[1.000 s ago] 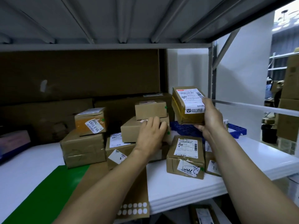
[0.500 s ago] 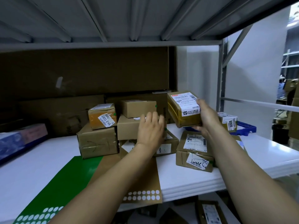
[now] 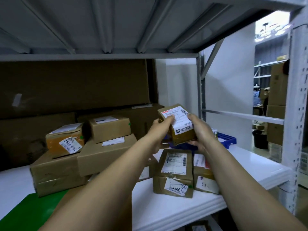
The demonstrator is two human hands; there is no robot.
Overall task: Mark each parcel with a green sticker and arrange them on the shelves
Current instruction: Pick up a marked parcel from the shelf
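Note:
Both of my hands hold a small brown parcel [image 3: 179,125] with a white shipping label, raised above the white shelf [image 3: 241,165]. My left hand [image 3: 160,130] grips its left side, fingertips on the label. My right hand [image 3: 200,129] grips its right side and underside. Below it lie two taped parcels, one [image 3: 174,172] with a green dot at its lower front corner and another [image 3: 204,177] beside it. To the left stands a stack of brown parcels [image 3: 103,155], topped by a small box [image 3: 110,128] and an orange-sided box [image 3: 65,140], each with a green dot.
A green sticker sheet [image 3: 28,212] lies at the shelf's front left. A blue tray [image 3: 226,140] sits behind the held parcel. Large flat cartons [image 3: 75,84] line the back. The grey upper shelf [image 3: 100,27] hangs overhead and a white perforated upright [image 3: 298,114] stands at right.
My left hand left the stacked boxes and moved right onto the held parcel. Both hands now hold it, a little lower. The view shifted closer and rightward.

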